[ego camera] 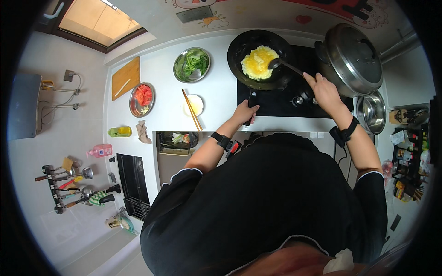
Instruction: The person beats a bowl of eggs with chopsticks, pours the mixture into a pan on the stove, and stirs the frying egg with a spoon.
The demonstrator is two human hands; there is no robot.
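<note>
My left hand (246, 112) is closed around the black handle (252, 100) of a dark wok (238, 69) on the cooktop. In my right hand (324, 92) is the long handle of a dark spatula (275, 63). The spatula's head rests against the right edge of a yellow beaten-egg round (257, 65), paler and frilled at its rim, lying in the wok. Left of the wok handle stands a small white bowl (197, 105) with a little yellow liquid, and wooden chopsticks (192, 109) lie across it.
A lidded steel pot (352, 62) stands close right of the wok, beside steel bowls (371, 112). Leftward are a metal bowl of cut greens (195, 64), a dish of chopped tomato (143, 95), a wooden cutting board (126, 77) and a bottle of yellow liquid (119, 131). A sink (133, 179) lies far left.
</note>
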